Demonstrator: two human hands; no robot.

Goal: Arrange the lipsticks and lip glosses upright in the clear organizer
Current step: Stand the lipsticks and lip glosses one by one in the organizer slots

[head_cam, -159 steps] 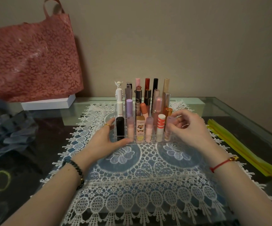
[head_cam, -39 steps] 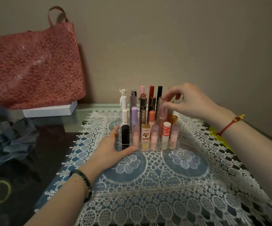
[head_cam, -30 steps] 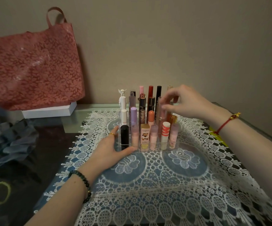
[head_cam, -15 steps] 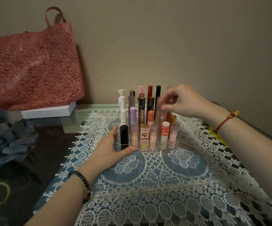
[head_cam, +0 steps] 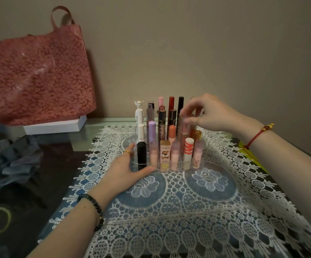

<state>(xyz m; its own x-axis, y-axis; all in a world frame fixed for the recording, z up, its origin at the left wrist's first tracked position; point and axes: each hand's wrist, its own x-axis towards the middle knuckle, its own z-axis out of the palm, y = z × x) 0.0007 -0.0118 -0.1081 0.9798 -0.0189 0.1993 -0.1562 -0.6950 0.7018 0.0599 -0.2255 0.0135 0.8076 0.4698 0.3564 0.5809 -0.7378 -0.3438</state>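
Observation:
The clear organizer (head_cam: pixel 178 169) stands on a white lace mat (head_cam: pixel 188 211), filled with several upright lipsticks and glosses, among them a black lipstick (head_cam: pixel 141 153) at the front left. My left hand (head_cam: pixel 125 170) clasps the organizer's front left corner, thumb along the front base and index finger up the left wall. My right hand (head_cam: pixel 210 114) reaches over the back right, thumb and fingertips pinching the top of a clear pinkish lip gloss tube (head_cam: pixel 184 131) that stands upright in a rear slot. The hand hides the tall tubes behind it.
A red floral tote bag (head_cam: pixel 39 75) leans on the wall at back left, on a white box (head_cam: pixel 57 125). Crumpled grey cloth (head_cam: pixel 11 164) lies at the left. A yellow strip (head_cam: pixel 251 157) shows under my right forearm. The glass table edge runs along the right.
My right hand went from the organizer's front right up to the back right and has sunk slightly onto the gloss tube. My left hand has stayed at the front left corner.

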